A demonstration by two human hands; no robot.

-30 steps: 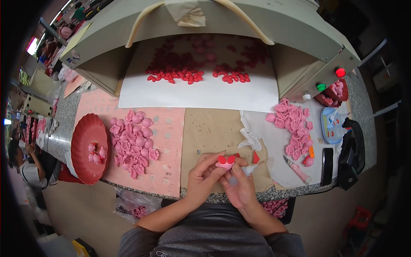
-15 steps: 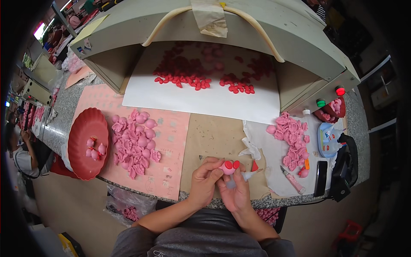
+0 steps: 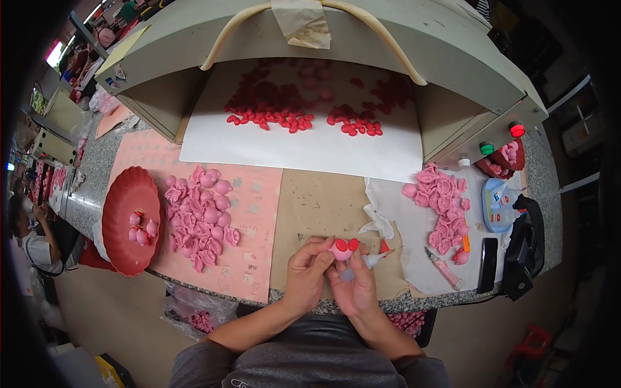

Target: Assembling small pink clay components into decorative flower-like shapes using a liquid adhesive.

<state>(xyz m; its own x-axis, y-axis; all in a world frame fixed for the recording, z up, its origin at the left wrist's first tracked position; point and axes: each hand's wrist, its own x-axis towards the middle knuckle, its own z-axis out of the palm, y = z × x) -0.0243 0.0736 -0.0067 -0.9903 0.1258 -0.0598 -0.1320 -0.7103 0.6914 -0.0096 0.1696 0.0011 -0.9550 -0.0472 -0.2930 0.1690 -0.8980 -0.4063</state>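
Observation:
My left hand and my right hand meet at the table's front edge, both closed around a small pink toy piece with red parts. My right hand also grips a small clear glue bottle whose red-tipped nozzle points right. A pile of pink toy pieces lies on a pink sheet to the left. Another pink pile rests on white paper to the right. Red pieces lie in rows on a white sheet inside the open grey box.
A red dish with a few pink pieces sits at the far left. A black phone, a pink tube, a blue-white tray and a black bag are at the right. Another person is at the left edge.
The camera view shifted slightly, bringing the table nearer. My hands stay together on the pink piece and have drifted a little left along the front edge.

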